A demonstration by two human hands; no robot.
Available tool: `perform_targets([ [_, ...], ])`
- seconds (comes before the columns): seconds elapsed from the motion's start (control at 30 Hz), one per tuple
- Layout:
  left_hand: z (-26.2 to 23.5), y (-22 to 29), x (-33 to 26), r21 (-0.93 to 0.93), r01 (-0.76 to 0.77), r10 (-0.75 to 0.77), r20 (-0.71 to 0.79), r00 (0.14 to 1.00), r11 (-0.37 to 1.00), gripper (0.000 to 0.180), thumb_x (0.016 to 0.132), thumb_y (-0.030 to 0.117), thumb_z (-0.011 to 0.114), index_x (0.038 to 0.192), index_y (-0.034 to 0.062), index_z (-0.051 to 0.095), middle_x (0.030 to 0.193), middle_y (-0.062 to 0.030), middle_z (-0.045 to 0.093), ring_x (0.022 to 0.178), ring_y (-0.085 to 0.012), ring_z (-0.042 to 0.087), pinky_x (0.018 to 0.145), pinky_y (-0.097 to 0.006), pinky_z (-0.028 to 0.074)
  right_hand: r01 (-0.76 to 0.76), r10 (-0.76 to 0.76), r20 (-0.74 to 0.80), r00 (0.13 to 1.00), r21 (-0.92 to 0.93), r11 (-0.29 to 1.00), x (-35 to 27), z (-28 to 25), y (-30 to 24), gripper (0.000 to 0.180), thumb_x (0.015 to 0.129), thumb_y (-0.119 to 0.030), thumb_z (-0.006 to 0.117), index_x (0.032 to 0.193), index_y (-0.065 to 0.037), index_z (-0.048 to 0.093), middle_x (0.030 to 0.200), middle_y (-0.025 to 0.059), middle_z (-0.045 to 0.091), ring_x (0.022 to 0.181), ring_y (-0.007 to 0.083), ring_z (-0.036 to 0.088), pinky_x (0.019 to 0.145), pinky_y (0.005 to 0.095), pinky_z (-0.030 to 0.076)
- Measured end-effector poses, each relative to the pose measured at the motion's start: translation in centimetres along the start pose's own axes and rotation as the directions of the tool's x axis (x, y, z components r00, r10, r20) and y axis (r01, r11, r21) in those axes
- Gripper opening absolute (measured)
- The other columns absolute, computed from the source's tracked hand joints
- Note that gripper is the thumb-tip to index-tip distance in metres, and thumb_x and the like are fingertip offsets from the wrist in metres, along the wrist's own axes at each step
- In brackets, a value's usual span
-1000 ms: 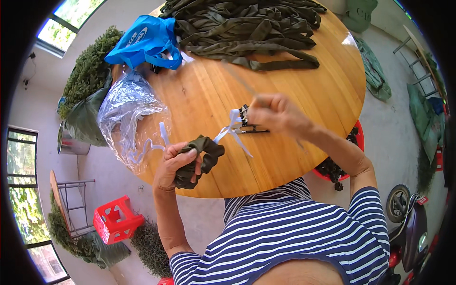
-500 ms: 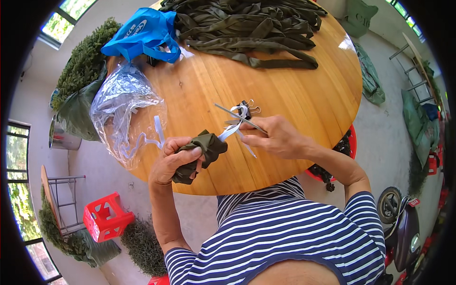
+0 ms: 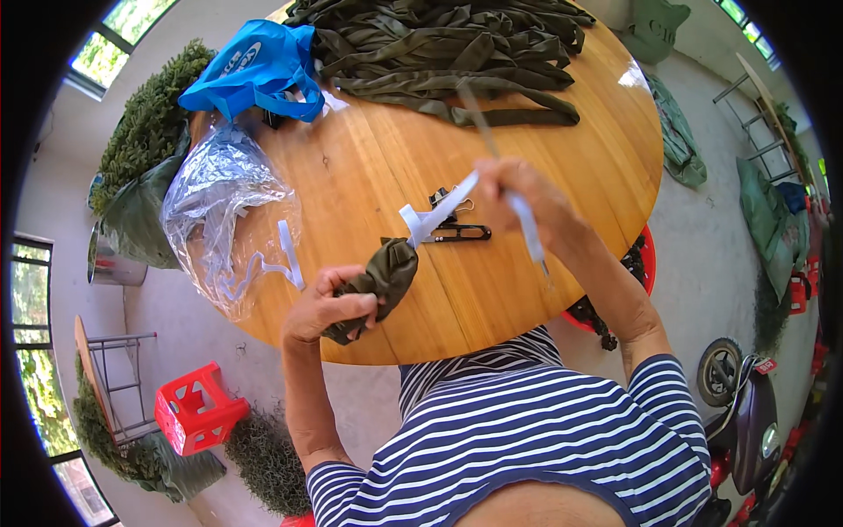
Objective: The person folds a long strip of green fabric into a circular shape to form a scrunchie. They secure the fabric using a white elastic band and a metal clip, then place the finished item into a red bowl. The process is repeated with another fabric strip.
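Note:
My left hand (image 3: 329,303) is closed around a bunched olive-green fabric tube (image 3: 392,266) at the table's near edge. From the tube's far end comes a white elastic band (image 3: 443,211), which stretches up to my right hand (image 3: 536,198). That hand is closed and blurred by motion, gripping the elastic together with a long thin metal tool (image 3: 481,123) whose kind I cannot make out. Between the hands, black thread snips (image 3: 465,233) lie on the tabletop, with a black binder clip (image 3: 443,204) just behind them.
Olive-green fabric strips (image 3: 439,61) are heaped at the far side of the round wooden table (image 3: 369,158). A blue bag (image 3: 255,75) and a clear plastic bag (image 3: 224,198) with white elastic lie to the left. A red stool (image 3: 200,408) stands on the floor at left.
My right hand has risen and moved right with the metal tool, drawing the white elastic out longer. The black snips now show uncovered. My left hand keeps its hold on the fabric.

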State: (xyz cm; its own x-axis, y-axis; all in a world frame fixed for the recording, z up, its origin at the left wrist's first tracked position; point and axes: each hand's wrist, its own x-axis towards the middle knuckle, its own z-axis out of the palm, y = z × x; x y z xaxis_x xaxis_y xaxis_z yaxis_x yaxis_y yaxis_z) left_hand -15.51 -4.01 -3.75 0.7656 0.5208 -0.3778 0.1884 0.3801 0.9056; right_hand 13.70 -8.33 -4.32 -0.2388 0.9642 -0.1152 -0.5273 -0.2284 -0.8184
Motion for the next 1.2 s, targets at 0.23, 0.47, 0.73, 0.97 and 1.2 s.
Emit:
perform_targets([
  [0.23, -1.1, -0.5, -2.8, 0.041, 0.174, -0.17, -0.094, 0.981, 0.984, 0.016, 0.074, 0.016, 0.065, 0.078, 0.0032, 0.058, 0.059, -0.0017, 0.056, 0.045, -0.0061, 0.048, 0.038, -0.019, 0.037, 0.405, -0.269, -0.353, 0.896, 0.404, 0.821, 2.2, -14.0, -8.8, 0.023, 0.087, -0.016, 0.045, 0.064, -0.012, 0.044, 0.047, -0.0045, 0.036, 0.034, 0.0061, 0.024, 0.033, 0.0212, 0.021],
  [0.47, -3.8, -0.5, -3.4, 0.198, 0.13, -0.106, -0.127, 0.986, 0.971, 0.012, 0.071, 0.013, 0.065, 0.076, 0.0039, 0.057, 0.059, -0.0016, 0.056, 0.049, -0.0065, 0.053, 0.041, -0.019, 0.039, 0.613, -0.375, -0.818, 0.437, -0.034, 0.79, -9.3, -31.1, -22.1, 0.015, 0.079, -0.013, 0.052, 0.065, -0.01, 0.047, 0.047, 0.0005, 0.036, 0.032, 0.0077, 0.022, 0.036, 0.0257, 0.027],
  [0.73, -3.7, 3.1, -2.9, 0.257, 0.142, -0.073, -0.261, 0.962, 0.956, 0.012, 0.068, 0.009, 0.062, 0.078, 0.0044, 0.058, 0.06, -0.0012, 0.055, 0.05, -0.0062, 0.051, 0.043, -0.019, 0.038, 0.582, -0.461, -0.847, 0.265, -0.241, 0.777, -22.4, -41.3, -27.0, 0.017, 0.081, -0.022, 0.057, 0.069, -0.014, 0.047, 0.047, -0.0037, 0.038, 0.036, 0.0118, 0.033, 0.037, 0.0263, 0.03],
  [0.97, 0.2, 3.8, 2.9, 0.088, 0.045, -0.031, -0.149, 0.988, 0.995, 0.013, 0.068, 0.008, 0.062, 0.08, 0.0031, 0.06, 0.064, 0.0002, 0.055, 0.054, -0.0056, 0.051, 0.048, -0.018, 0.039, 0.373, -0.507, -0.496, 0.705, -0.348, 0.86, -3.9, -11.9, -10.3, 0.017, 0.084, -0.022, 0.053, 0.07, -0.012, 0.05, 0.052, -0.0051, 0.042, 0.04, 0.0033, 0.04, 0.035, 0.0164, 0.03],
  [1.2, 1.7, 3.0, 4.1, 0.848, -0.14, 0.652, -0.278, 0.705, 0.512, 0.044, 0.07, 0.01, 0.066, 0.111, 0.0009, 0.051, 0.091, -0.0098, 0.057, 0.076, -0.0163, 0.055, 0.063, -0.027, 0.046, 0.046, -0.106, -0.18, 0.978, -0.308, 0.95, 1.3, -0.2, -2.9, 0.027, 0.089, -0.03, 0.048, 0.091, -0.004, 0.058, 0.063, -0.0008, 0.053, 0.042, 0.003, 0.041, 0.034, 0.0168, 0.029],
])
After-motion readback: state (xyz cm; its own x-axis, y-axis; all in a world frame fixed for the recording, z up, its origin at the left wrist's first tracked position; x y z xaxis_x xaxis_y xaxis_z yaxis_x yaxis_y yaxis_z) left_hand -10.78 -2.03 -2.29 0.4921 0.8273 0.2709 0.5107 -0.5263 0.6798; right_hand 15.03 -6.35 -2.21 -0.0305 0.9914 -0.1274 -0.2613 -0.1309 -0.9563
